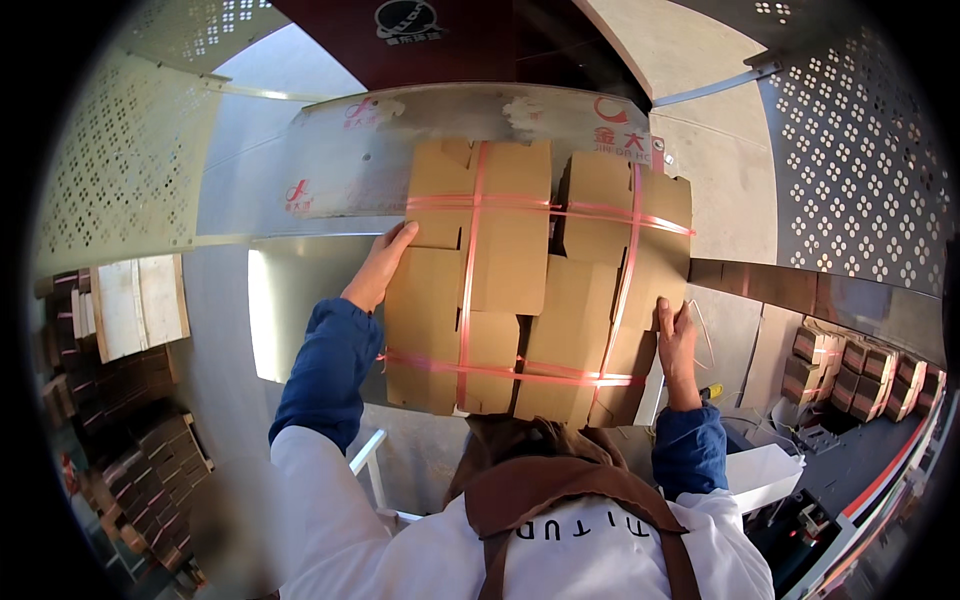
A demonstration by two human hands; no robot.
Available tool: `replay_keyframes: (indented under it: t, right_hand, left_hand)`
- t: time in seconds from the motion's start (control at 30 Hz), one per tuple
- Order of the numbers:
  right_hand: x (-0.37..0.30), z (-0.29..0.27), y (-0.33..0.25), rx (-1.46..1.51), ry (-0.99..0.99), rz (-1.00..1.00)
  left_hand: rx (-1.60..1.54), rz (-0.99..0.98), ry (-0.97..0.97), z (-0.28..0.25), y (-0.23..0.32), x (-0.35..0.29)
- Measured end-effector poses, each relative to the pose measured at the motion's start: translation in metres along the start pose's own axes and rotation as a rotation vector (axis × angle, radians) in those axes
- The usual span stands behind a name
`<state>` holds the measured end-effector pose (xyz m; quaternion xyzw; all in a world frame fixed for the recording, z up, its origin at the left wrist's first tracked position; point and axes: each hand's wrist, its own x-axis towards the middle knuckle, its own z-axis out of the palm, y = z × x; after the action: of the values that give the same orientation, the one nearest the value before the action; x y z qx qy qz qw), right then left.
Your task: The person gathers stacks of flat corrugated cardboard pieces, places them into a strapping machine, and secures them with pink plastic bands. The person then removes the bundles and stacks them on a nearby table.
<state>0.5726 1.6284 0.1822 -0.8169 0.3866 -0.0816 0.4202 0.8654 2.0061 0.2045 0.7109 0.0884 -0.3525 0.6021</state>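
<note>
In front of me two strapped bundles of folded brown cardboard boxes lie side by side, a left bundle (432, 300) and a right bundle (575, 310), with a narrow dark gap between them. Pink plastic straps (467, 285) cross each one lengthwise and crosswise. My left hand (380, 263) grips the outer left edge of the left bundle, its fingers partly hidden behind the cardboard. At the opposite side, my right hand (677, 345) holds the right bundle's outer edge, thumb on top and fingers curled at the side. Both hands are closed on the cardboard.
A metal worktable (350, 165) with red printing extends beneath and beyond the bundles. Perforated metal panels (845, 160) flank it, and a dark red machine housing (440, 50) stands behind. More strapped cardboard bundles (860, 370) sit at right; stacked cardboard (165, 470) fills the lower left.
</note>
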Motion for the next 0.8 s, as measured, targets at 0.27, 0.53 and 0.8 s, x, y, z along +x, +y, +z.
replay_keyframes:
  t: [0.27, 0.53, 0.8]
  right_hand:
    - [-0.002, 0.0, -0.004, -0.064, -0.01, -0.013]
    - [-0.001, -0.003, -0.013, -0.052, -0.027, 0.034]
    - [0.007, 0.007, 0.002, -0.167, 0.003, 0.0]
  left_hand:
    - [-0.039, -0.026, -0.014, 0.004, 0.006, -0.005]
    - [-0.112, -0.021, -0.127, 0.001, 0.0, 0.004]
    - [-0.032, -0.046, -0.042, -0.013, -0.017, 0.014]
